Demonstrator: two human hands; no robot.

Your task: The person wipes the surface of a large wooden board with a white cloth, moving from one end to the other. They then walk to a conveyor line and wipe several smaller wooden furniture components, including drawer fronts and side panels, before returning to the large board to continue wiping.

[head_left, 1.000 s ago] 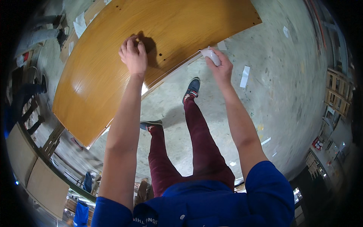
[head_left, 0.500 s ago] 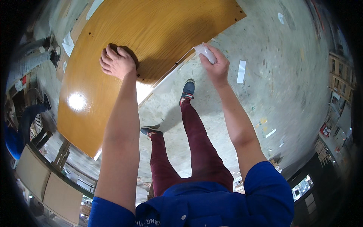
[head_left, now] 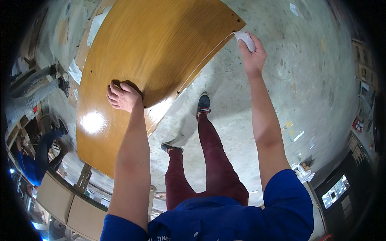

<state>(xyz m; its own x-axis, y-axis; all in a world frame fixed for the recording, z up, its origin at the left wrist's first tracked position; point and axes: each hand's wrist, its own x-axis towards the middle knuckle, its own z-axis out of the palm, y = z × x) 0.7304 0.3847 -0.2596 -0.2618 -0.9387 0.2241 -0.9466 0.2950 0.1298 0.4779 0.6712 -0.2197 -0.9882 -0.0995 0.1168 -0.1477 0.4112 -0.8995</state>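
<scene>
A large glossy panel of honey-coloured wood veneer with rounded corners (head_left: 152, 52) fills the far left of the scene, lying flat above a pale, stained concrete floor (head_left: 313, 80), its near right edge running diagonally from the far right corner down toward the near left. The left hand (head_left: 122, 96) rests on the panel's surface close to that near edge, fingers curled under and knuckles up, pressing down on the wood; whether anything lies beneath the fingers cannot be told. A bright glare of light sits on the panel just left of and nearer than this hand, and a few small dark drill holes dot the surface near the edges. The right hand (head_left: 252, 54) is far out to the right, at the panel's far right corner, closed around a small white wad of cloth (head_left: 245, 39) that touches the thin pale edge of the panel there. The two hands are well apart, the whole length of the panel's near edge between them. Below, between the arms, the person's legs in dark red trousers (head_left: 209, 160) stand on the floor, with one dark shoe (head_left: 204, 104) forward, just beside the panel's edge. At the far left another person's grey-trousered legs (head_left: 32, 86) show, and nearer left a figure in a blue top (head_left: 30, 168) bends low.
</scene>
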